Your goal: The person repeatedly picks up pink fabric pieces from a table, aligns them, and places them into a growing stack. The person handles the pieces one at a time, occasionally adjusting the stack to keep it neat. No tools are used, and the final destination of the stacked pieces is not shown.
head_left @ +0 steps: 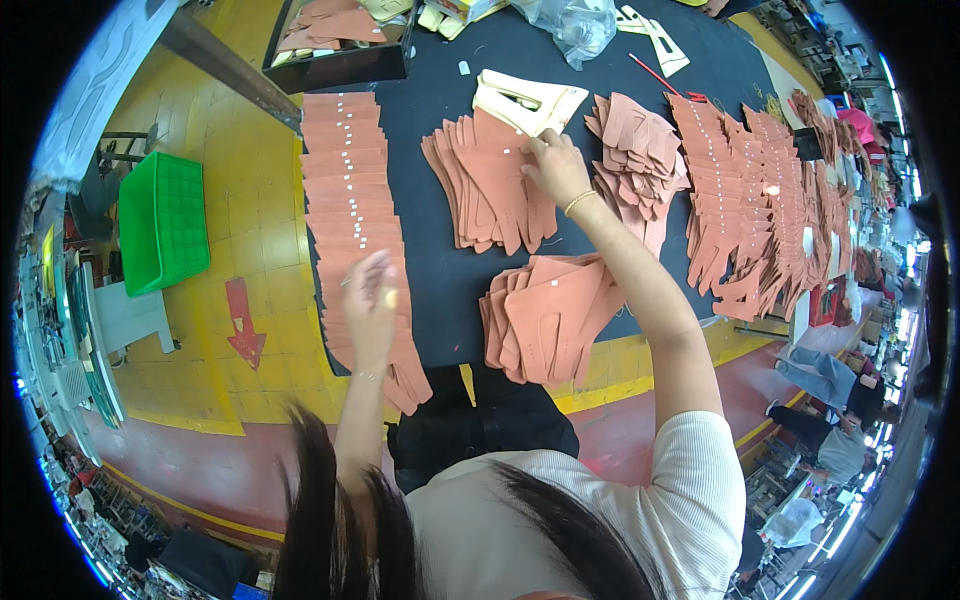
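Note:
My right hand (558, 168) is at the upper right edge of a fanned stack of reddish-brown cut pieces (490, 185), fingers bent and closed on the top piece's edge. Just beyond its fingertips, cream cut-out pieces (525, 100) overlap the top of that stack. My left hand (370, 305) is over a long overlapping row of reddish-brown pieces (350, 180) with small white labels. Its fingers are blurred, with a small yellowish spot by the thumb; whether it holds anything is unclear. Nearer me lies another stack of reddish-brown pieces with slots (548, 315).
More reddish-brown piles (640, 150) and labelled rows (715, 180) cover the right of the dark table (430, 290). A dark box of pieces (340, 65), a plastic bag (575, 30) and a red pen (655, 75) lie at the back. A green crate (165, 222) stands left.

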Motion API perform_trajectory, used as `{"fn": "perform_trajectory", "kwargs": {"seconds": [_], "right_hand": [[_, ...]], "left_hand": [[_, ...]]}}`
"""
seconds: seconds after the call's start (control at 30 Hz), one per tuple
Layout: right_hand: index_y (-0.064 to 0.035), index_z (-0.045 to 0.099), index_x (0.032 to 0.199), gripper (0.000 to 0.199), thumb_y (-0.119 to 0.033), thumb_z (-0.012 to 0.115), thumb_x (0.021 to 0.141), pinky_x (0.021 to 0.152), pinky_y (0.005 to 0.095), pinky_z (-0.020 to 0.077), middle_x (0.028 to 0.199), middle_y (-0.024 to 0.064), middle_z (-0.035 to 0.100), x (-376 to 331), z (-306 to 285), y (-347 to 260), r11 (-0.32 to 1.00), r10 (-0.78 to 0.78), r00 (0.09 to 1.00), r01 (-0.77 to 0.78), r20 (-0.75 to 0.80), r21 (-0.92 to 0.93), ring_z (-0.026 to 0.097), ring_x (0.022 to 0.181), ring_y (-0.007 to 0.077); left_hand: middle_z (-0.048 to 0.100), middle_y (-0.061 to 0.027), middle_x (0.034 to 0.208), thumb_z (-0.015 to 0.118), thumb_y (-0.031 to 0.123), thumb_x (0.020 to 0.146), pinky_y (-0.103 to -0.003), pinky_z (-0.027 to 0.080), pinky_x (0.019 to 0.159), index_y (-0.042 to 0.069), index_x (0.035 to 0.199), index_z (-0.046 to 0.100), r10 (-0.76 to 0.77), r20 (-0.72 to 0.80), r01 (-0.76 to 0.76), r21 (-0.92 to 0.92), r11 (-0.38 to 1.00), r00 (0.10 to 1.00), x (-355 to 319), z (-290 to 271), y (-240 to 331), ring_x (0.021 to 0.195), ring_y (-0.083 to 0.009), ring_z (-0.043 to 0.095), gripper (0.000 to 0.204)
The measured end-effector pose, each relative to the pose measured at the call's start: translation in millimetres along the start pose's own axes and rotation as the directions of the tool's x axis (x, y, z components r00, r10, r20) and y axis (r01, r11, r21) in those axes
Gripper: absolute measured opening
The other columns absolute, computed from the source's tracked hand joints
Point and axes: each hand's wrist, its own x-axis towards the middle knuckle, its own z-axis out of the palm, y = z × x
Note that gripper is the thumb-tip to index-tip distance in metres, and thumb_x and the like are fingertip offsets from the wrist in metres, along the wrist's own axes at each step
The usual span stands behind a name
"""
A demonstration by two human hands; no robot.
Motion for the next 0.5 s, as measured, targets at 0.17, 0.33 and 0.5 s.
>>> {"fn": "perform_trajectory", "kwargs": {"seconds": [0.17, 0.33, 0.5], "right_hand": [[-0.0119, 0.066, 0.107, 0.029, -0.009, 0.07, 0.078, 0.084, 0.044, 0.0449, 0.1, 0.0086, 0.06, -13.9, -15.4, -2.3, 0.992, -0.081, 0.997, 0.082, -0.013, 0.099, 0.056, 0.098, 0.0291], [-0.0086, 0.067, 0.1, 0.017, -0.005, 0.067, 0.084, 0.08, 0.0404, 0.05, 0.095, 0.0089, 0.058, -33.0, -34.5, -2.4, 0.902, -0.121, 0.991, 0.088, 0.053, 0.422, 0.06, 0.093, 0.0296], [-0.0024, 0.063, 0.097, 0.01, 0.0, 0.062, 0.088, 0.08, 0.0367, 0.0511, 0.094, 0.0111, 0.059, -37.4, -49.9, 12.5, 0.71, -0.179, 0.984, 0.145, -0.022, 0.689, 0.063, 0.085, 0.0301]], "left_hand": [[0.056, -0.0095, 0.113, 0.064, 0.009, 0.093, -0.025, 0.05, 0.084, 0.001, 0.131, 0.052, -0.125, 0.181, 0.166, -0.233, 0.958, 0.975, 44.2, 84.1, -13.8, 0.097, -0.0124, 0.058, 0.04], [0.053, -0.0129, 0.12, 0.071, 0.012, 0.088, -0.026, 0.05, 0.085, -0.001, 0.138, 0.044, -0.205, 0.174, 0.232, -0.15, 0.961, 0.963, 75.8, 127.2, -17.6, 0.095, -0.0135, 0.057, 0.059], [0.056, -0.014, 0.116, 0.075, 0.008, 0.084, -0.028, 0.053, 0.085, -0.004, 0.13, 0.044, -0.148, 0.317, 0.228, -0.232, 0.945, 0.937, 92.4, 137.5, -4.1, 0.098, -0.014, 0.059, 0.056]]}}
